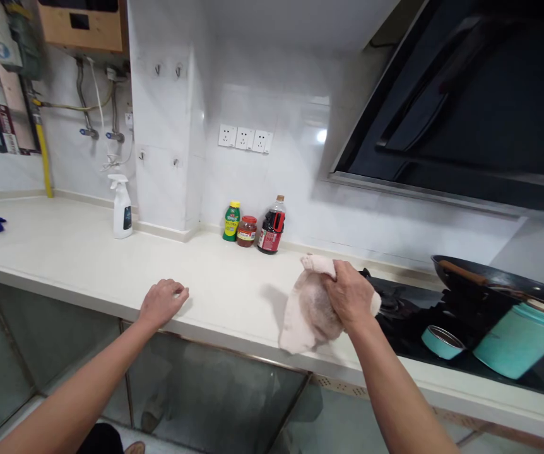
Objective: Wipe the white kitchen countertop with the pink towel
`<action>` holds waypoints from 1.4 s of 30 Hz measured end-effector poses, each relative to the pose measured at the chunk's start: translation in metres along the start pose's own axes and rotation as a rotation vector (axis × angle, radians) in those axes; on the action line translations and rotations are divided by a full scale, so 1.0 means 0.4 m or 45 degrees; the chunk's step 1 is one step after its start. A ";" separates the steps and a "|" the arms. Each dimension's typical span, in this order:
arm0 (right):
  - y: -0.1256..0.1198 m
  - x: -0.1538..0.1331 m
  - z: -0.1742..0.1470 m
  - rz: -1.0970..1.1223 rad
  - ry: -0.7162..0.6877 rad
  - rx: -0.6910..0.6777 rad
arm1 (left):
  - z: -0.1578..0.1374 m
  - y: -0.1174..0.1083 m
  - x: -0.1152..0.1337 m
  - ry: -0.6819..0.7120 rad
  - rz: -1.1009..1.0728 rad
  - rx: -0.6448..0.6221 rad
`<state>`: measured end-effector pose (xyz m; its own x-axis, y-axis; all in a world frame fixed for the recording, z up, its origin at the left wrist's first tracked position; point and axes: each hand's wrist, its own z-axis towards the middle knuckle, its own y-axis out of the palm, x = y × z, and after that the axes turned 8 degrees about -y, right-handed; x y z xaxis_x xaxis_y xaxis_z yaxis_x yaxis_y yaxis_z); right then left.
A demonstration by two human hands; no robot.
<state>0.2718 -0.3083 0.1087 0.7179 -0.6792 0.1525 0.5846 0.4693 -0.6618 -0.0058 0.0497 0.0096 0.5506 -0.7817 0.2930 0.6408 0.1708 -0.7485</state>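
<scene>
The person's right hand (pixel 350 293) gripped a pale, stained cloth (pixel 312 309) by its upper part, bunched between thumb and fingers, while the rest hung down over the white table (pixel 224 284), just left of the black stove (pixel 411 318); whether its lower edge touched the surface could not be told. The left hand (pixel 162 304) was half open near the table's front edge, palm down, its fingers loosely curled. Against the wall behind stood a green bottle (pixel 231 224), a red-lidded jar (pixel 246 233) and a dark sauce bottle (pixel 271 230), close together in a row. Farther left stood a white spray bottle (pixel 122 208), upright. On the stove were a dark pan (pixel 513 277), a teal container (pixel 520 340) and, beside it, a small teal cup (pixel 442 343).
</scene>
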 end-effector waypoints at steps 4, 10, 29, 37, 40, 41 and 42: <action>0.012 -0.054 -0.105 0.030 -0.225 -0.314 | -0.004 0.009 -0.005 0.011 -0.015 0.040; -0.034 -0.037 -0.204 0.340 -0.531 -0.753 | -0.009 0.016 -0.004 0.011 -0.011 0.049; 0.073 -0.513 -0.127 0.560 -0.501 -0.545 | -0.010 0.000 0.005 -0.039 0.041 0.005; 0.070 -0.278 -0.148 0.632 -0.467 -0.652 | -0.006 -0.001 -0.002 -0.060 0.014 -0.027; 0.088 -0.090 -0.160 0.417 -0.142 -0.677 | -0.007 0.000 0.001 -0.061 0.006 -0.015; 0.091 -0.034 -0.169 0.335 -0.029 -0.678 | -0.008 0.000 0.002 -0.059 0.006 -0.012; 0.094 0.013 -0.181 0.258 0.075 -0.677 | -0.008 0.001 0.004 -0.057 0.006 -0.012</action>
<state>0.2702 -0.3351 0.0317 0.7646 -0.6427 -0.0475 0.1556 0.2557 -0.9542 -0.0066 0.0465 0.0079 0.5775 -0.7530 0.3155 0.6332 0.1691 -0.7553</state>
